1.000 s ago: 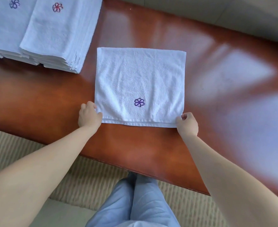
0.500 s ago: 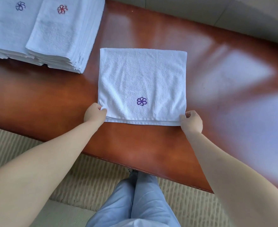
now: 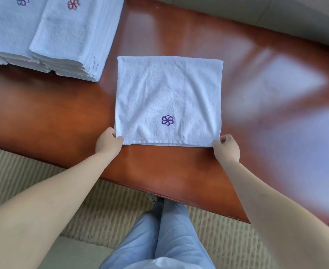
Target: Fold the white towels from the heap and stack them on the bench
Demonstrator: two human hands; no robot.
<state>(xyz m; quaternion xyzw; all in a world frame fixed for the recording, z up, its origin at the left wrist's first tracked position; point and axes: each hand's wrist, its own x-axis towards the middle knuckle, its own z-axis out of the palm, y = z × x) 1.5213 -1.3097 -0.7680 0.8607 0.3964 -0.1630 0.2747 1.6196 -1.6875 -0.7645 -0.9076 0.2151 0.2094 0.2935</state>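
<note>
At the near edge of the folded towel (image 3: 167, 98) you have both hands working: your left hand (image 3: 108, 141) takes a pinching grip on the corner at 7 o'clock, fingers curled over the hem, and your right hand (image 3: 226, 147) has the same narrow grip on the corner at 5 o'clock. The towel lies flat in a rough square on the glossy reddish worktop (image 3: 49, 117), its layered edges facing you, a purple flower emblem (image 3: 167, 120) close to the near hem. Out at 10 o'clock, well apart from it, two stacks of folded towels (image 3: 68, 35) stand side by side, touching. Under the worktop's near edge you see a ribbed beige mat (image 3: 24, 183) and pale blue trouser legs (image 3: 159, 237).
</note>
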